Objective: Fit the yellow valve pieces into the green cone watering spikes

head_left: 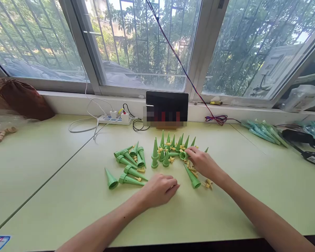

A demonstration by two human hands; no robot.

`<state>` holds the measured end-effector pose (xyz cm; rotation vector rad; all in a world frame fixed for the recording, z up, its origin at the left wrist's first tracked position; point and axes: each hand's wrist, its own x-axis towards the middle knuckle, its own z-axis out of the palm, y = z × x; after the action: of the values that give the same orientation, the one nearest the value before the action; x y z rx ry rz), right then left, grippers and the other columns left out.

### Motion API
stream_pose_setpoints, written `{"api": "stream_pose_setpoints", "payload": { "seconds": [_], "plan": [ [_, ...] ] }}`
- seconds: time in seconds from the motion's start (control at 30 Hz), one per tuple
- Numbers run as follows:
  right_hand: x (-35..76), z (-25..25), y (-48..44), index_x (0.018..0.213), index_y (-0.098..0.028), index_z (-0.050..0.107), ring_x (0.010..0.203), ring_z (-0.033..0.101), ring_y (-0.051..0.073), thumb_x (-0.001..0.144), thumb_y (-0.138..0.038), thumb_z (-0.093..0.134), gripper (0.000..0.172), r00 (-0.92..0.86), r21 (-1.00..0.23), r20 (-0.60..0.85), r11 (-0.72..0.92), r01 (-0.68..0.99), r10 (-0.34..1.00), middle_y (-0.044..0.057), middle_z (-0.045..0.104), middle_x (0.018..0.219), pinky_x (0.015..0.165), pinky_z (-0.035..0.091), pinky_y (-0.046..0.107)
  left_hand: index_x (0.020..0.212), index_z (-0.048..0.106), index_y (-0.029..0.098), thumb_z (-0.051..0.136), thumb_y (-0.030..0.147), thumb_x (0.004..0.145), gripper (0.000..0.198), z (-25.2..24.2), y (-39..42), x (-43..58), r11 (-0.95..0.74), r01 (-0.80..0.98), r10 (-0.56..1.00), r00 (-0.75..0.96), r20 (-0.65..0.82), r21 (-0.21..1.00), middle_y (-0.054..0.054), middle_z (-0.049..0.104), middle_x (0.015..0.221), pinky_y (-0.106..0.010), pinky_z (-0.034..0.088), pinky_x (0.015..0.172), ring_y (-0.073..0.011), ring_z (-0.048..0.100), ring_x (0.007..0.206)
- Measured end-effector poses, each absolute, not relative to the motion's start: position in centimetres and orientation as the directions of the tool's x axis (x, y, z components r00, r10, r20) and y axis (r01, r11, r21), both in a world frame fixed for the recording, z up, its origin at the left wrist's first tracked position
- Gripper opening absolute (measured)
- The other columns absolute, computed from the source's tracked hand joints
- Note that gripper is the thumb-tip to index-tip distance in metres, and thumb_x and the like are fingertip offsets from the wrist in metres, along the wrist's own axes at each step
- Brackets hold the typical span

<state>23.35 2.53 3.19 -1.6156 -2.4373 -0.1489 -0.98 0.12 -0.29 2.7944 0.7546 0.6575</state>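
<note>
My right hand [201, 161] has its fingers closed on a green plastic plant-watering spike [183, 155], whose round open end faces me. Close behind it, several green spikes [154, 154] stand upright, points up, among small yellow plastic pieces [171, 160]. My left hand [160, 189] rests low over the table with fingers curled together; whatever they may hold is hidden. Left of it lie more spikes [131, 179], one loose spike [111, 180] tilted at the outer side. Another spike [193, 177] lies under my right hand, beside yellow pieces [208, 184].
A dark-screened device [167, 106] stands at the back, near a white power strip [115, 119] with cables. Bagged blue-green spikes [264, 131] and a black strapped item [303, 140] lie right. A brown bag [26, 99] sits far left. The pale table's front edge [186, 242] is near me.
</note>
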Motion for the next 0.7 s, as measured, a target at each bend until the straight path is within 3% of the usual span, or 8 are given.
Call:
{"api": "stream_pose_setpoints", "payload": {
  "seconds": [0.33,0.7],
  "plan": [
    [21.5,2.3,3.1,0.103,-0.018,0.061,0.070,0.063,0.015,0.100,-0.008,0.049,0.016,-0.406,-0.002,0.227,0.417,0.909,0.885,0.009,0.062,0.117,0.060,0.039,0.027,0.064,0.045,0.019,0.045,0.022,0.100,0.037,-0.2,0.0,-1.0,-0.859,0.434,0.510,0.771,0.381,0.270,0.001,0.056,0.061,-0.031,0.026,0.055,-0.0114,0.047,0.050],
    [21.6,2.7,1.6,0.109,-0.020,0.058,0.079,0.069,0.020,0.098,-0.011,0.052,0.014,-0.411,-0.135,0.287,0.461,0.877,0.865,0.011,0.059,0.125,0.063,0.049,0.029,0.064,0.046,0.019,0.046,0.022,0.101,0.037,0.1,0.0,-0.9,-0.860,0.430,0.507,0.781,0.365,0.275,0.001,0.055,0.060,-0.031,0.026,0.054,-0.0118,0.044,0.049]
  ]
}}
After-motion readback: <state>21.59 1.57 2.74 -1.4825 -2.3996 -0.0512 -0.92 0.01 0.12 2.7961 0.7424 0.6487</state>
